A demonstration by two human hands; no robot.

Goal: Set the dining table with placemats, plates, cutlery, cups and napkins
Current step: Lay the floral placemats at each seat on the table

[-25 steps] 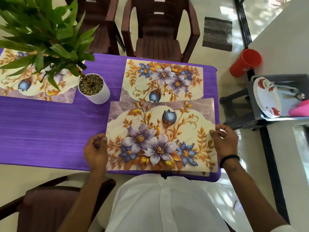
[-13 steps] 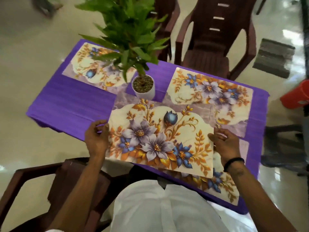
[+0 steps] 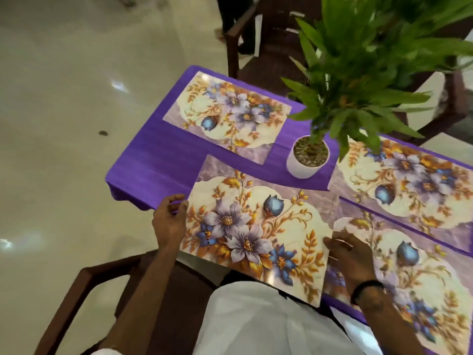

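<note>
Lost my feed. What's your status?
Both hands, left and right, grip fourth placemat. It overhangs table edge. Plant pot just beyond.

A purple-clothed bench [image 3: 158, 160] carries three floral mats: one at the far left [image 3: 227, 114], one far right [image 3: 409, 185], one near right [image 3: 409, 272]. A white potted plant [image 3: 307, 160] stands between the two far mats.

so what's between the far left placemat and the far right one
In the head view, the white plant pot stands between the far left placemat and the far right placemat, on the purple tablecloth.
</note>
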